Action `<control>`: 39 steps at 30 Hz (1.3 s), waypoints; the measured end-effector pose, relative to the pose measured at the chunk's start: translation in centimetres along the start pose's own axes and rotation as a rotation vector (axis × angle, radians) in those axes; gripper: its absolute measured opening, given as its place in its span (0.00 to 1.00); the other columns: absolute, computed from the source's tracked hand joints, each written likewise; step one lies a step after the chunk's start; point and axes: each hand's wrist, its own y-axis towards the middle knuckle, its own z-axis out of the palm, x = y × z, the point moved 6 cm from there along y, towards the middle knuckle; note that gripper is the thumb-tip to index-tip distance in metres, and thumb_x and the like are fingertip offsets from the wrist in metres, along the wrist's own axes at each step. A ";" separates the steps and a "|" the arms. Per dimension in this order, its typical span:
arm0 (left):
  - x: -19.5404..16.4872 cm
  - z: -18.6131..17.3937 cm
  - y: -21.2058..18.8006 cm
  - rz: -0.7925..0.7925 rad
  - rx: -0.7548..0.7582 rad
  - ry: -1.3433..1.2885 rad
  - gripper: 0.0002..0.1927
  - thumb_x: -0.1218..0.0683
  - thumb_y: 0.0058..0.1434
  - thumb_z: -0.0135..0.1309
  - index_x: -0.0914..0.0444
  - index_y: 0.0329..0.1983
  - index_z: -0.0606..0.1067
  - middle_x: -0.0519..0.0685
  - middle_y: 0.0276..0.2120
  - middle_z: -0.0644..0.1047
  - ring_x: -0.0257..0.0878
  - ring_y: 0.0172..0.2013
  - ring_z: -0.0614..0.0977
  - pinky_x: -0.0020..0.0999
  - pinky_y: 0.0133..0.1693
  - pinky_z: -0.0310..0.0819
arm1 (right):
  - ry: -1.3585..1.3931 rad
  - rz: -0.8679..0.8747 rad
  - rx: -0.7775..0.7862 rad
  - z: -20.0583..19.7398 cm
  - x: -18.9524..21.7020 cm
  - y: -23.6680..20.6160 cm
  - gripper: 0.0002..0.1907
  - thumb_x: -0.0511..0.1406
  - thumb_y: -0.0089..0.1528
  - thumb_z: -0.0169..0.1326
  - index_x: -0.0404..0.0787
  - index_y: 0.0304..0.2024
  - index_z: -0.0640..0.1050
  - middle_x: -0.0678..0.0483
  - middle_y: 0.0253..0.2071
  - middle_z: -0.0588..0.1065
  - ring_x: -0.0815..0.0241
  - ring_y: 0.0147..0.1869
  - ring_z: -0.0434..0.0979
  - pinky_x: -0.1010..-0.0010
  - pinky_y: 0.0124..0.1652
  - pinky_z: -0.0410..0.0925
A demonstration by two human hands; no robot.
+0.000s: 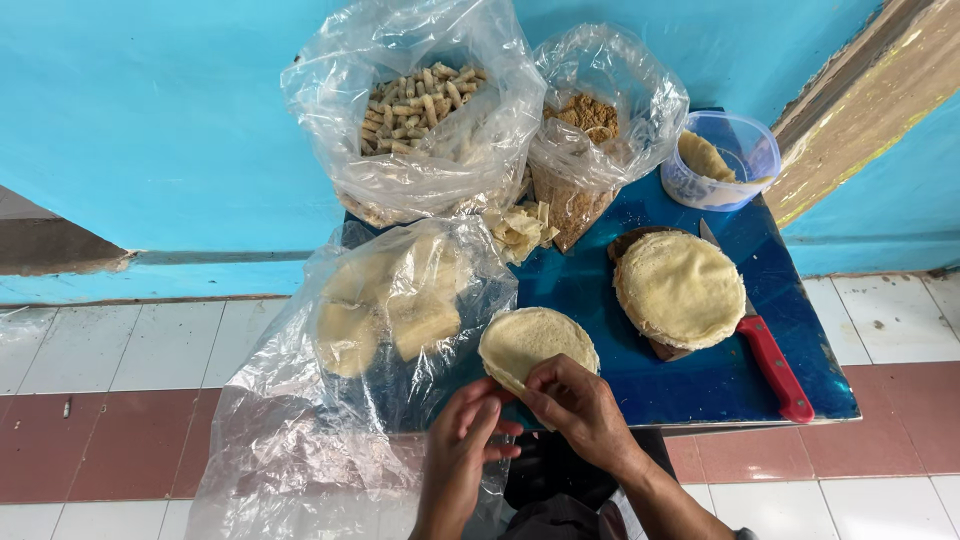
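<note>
Both my hands meet at the near edge of a small stack of round pale flatbreads [533, 341] lying on a blue table [700, 380]. My right hand [580, 408] pinches the stack's near rim with thumb and fingers. My left hand [468, 432] touches the rim from the left, fingers curled against it. A larger stack of the same round flatbreads [679, 288] rests on a dark wooden board to the right.
A red-handled knife [768, 355] lies beside the board. A clear plastic bag with more flatbreads [400, 310] hangs over the table's left edge. Behind stand a bag of fried rolls [420, 105], a bag of brown crumbs [590, 130] and a clear tub [720, 160]. Tiled floor surrounds.
</note>
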 end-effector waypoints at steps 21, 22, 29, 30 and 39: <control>-2.2 4.5 10.1 0.301 0.056 0.045 0.06 0.58 0.67 0.55 0.67 0.40 0.77 0.49 0.36 0.79 0.32 0.36 0.80 0.29 0.39 0.80 | 0.184 0.140 0.057 -5.0 -3.0 8.1 0.09 0.35 0.64 0.59 0.34 0.41 0.81 0.56 0.37 0.78 0.69 0.40 0.75 0.77 0.39 0.70; -2.3 4.4 10.5 0.303 0.061 0.019 0.05 0.59 0.66 0.54 0.67 0.41 0.77 0.49 0.37 0.79 0.32 0.37 0.80 0.29 0.39 0.80 | 0.180 0.155 0.048 -5.0 -3.1 8.6 0.09 0.35 0.64 0.59 0.34 0.42 0.80 0.57 0.37 0.78 0.69 0.40 0.75 0.76 0.38 0.70; -3.4 4.5 11.3 0.462 0.044 0.269 0.07 0.57 0.67 0.54 0.68 0.39 0.76 0.49 0.43 0.78 0.33 0.40 0.83 0.29 0.39 0.84 | -0.213 -0.093 0.015 -4.2 -0.8 10.3 0.17 0.38 0.54 0.67 0.37 0.40 0.79 0.56 0.35 0.79 0.69 0.35 0.79 0.74 0.32 0.72; -3.5 4.6 11.4 0.469 0.045 0.280 0.07 0.57 0.68 0.54 0.67 0.40 0.76 0.49 0.43 0.78 0.33 0.40 0.83 0.29 0.39 0.84 | -0.178 -0.103 0.010 -4.3 -0.8 10.4 0.14 0.37 0.56 0.66 0.37 0.40 0.79 0.55 0.37 0.79 0.69 0.37 0.79 0.74 0.33 0.73; -3.0 5.0 11.6 0.347 0.059 0.166 0.16 0.50 0.66 0.56 0.67 0.48 0.71 0.51 0.41 0.77 0.33 0.41 0.80 0.29 0.41 0.80 | 0.240 0.078 -0.029 -4.5 -3.9 10.2 0.09 0.32 0.62 0.60 0.34 0.42 0.77 0.53 0.37 0.79 0.68 0.39 0.80 0.74 0.39 0.74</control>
